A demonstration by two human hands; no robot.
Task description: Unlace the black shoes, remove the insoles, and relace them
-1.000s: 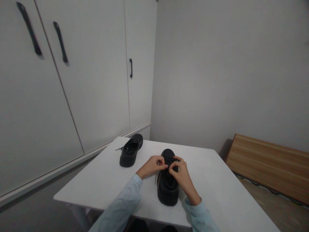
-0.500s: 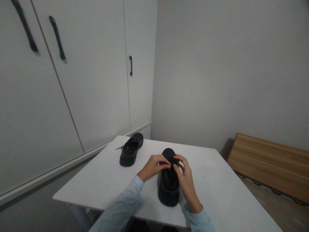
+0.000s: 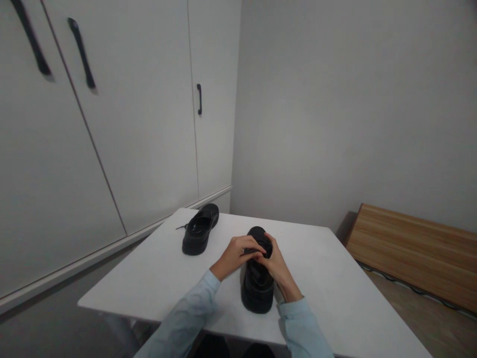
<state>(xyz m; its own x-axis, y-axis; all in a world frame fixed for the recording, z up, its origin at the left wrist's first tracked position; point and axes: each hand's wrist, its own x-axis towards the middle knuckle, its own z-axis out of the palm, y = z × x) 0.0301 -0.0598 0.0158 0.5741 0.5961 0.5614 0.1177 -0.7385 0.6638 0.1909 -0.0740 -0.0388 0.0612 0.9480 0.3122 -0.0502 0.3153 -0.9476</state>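
A black shoe stands on the white table in front of me, toe pointing away and heel toward me. From its left side my left hand reaches over the upper, thumb and fingers closed in a pinch on a thin dark strap. My right hand curls round the right side, fingers on the shoe's upper and thumb meeting the left fingertips. The shoe's fastening is partly hidden behind both hands. A second black shoe sits at the back left, a thin dark strap end sticking out to its left.
White cabinets with black handles rise along the left side. A grey wall is behind the table. To the right, a wooden panel leans above the floor, with a dark cable along its lower edge.
My right hand has shifted left and closed in, its thumb now against the left fingertips. The left hand keeps its pinch. The view has moved slightly.
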